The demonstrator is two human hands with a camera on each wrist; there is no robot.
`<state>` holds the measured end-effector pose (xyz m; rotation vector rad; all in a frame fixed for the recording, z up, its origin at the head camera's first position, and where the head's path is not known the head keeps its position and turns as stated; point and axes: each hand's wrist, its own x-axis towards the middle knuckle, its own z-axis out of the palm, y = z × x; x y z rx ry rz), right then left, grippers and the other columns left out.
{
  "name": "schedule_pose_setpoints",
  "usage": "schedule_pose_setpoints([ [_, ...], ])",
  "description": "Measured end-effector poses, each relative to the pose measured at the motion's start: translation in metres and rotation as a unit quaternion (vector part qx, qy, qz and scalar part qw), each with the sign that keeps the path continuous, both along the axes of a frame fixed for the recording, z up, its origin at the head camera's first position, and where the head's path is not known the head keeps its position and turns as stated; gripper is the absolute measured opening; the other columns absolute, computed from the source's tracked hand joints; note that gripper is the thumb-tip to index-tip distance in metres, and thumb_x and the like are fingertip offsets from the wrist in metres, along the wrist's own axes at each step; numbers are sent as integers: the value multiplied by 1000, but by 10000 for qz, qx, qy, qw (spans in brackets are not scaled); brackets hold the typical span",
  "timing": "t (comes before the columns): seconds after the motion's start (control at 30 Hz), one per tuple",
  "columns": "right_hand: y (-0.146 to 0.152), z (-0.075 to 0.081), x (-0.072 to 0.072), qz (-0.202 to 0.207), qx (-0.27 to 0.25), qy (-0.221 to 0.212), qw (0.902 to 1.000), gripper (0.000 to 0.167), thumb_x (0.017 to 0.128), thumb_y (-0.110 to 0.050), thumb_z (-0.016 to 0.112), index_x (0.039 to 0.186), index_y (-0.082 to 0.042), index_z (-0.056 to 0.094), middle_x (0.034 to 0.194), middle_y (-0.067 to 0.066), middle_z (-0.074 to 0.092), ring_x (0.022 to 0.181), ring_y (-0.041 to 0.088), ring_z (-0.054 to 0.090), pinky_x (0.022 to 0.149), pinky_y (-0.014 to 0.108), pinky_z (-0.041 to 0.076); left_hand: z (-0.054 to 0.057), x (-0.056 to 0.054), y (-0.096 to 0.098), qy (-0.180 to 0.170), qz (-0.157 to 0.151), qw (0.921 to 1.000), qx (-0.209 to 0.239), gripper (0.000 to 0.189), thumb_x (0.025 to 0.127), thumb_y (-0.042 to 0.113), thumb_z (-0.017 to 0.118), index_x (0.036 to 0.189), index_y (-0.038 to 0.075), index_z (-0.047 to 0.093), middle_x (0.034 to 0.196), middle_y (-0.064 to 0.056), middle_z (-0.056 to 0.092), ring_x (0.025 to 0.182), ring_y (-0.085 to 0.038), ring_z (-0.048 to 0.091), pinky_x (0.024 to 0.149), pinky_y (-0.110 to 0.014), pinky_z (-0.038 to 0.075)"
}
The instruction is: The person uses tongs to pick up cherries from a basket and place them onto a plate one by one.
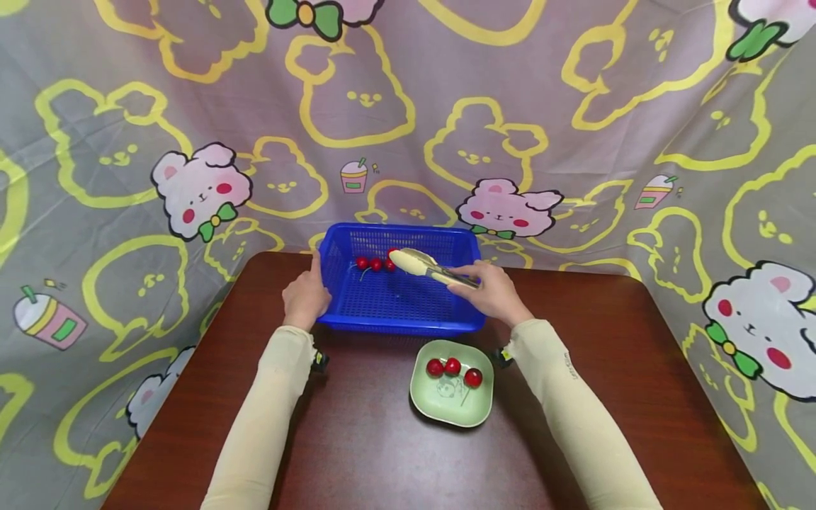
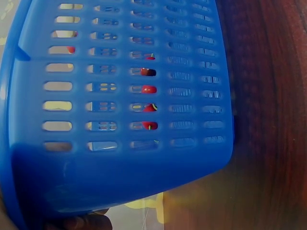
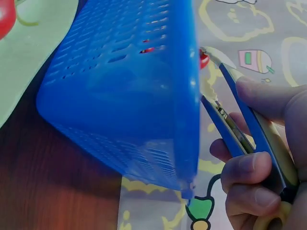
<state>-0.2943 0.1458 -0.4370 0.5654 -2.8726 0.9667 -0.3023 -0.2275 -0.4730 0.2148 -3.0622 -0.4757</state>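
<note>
At the left rim of the blue basket [image 1: 398,327], my left hand [image 1: 306,294] holds the edge; in the left wrist view its fingers [image 2: 88,222] show below the rim. My right hand [image 1: 492,290] grips kitchen tongs [image 1: 440,272] with pale tips and metal arms. Those tips reach over the basket, beside several red cherries [image 1: 376,265] lying toward its back left. In the right wrist view, a cherry [image 3: 205,59] shows at the tongs' tips, and the tong arms stand apart; I cannot tell whether they hold it.
A light green square plate [image 1: 440,414] stands in front of the basket, between my forearms, with three cherries [image 1: 452,365] on it. The brown table [image 1: 593,333] carries everything. Behind it hangs a patterned curtain [image 1: 408,156], close to the basket's back side.
</note>
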Motion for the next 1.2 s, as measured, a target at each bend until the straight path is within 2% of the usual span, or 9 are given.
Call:
schedule_pose_setpoints([
  [0.17,5,3,4,66,-225,-12,9997,42,94,-33,77,133,-18,73,102,8,69,87,26,55,74,36,43,-1,0,0,-20,-25,10000,10,86,97,18,60,167,10,11,125,-28,65,99,-48,68,82,-61,53],
  [0.37,10,6,9,56,-649,-245,9976,42,94,-32,78,133,-17,73,92,9,62,82,25,52,68,35,44,0,0,0,-13,-11,10000,9,86,97,18,61,167,11,10,126,-27,65,99,-48,68,83,-62,53],
  [0.47,13,6,12,30,-757,-318,9966,43,93,-32,78,133,-17,73,95,8,65,82,25,53,67,34,44,0,0,0,3,-12,10000,12,86,97,18,61,167,11,11,126,-27,65,99,-48,68,84,-62,53],
  [0.63,18,4,15,33,-850,-367,9957,44,93,-31,79,134,-17,72,104,9,71,84,24,55,69,33,46,0,0,0,18,-17,10000,20,86,97,18,61,167,10,12,127,-28,65,100,-49,68,83,-62,53],
  [0.8,22,6,20,-13,-826,-448,9956,44,93,-31,79,134,-17,72,98,8,69,83,24,55,68,34,47,-1,1,0,37,-18,10000,17,85,97,18,61,166,10,12,126,-28,65,99,-48,68,82,-61,53],
  [1.2,36,8,36,-42,-819,-551,9951,43,93,-31,79,133,-18,73,95,7,66,85,24,55,70,33,46,2,0,0,-51,-29,10000,12,88,97,18,60,167,10,8,128,-29,64,100,-49,68,82,-62,53],
])
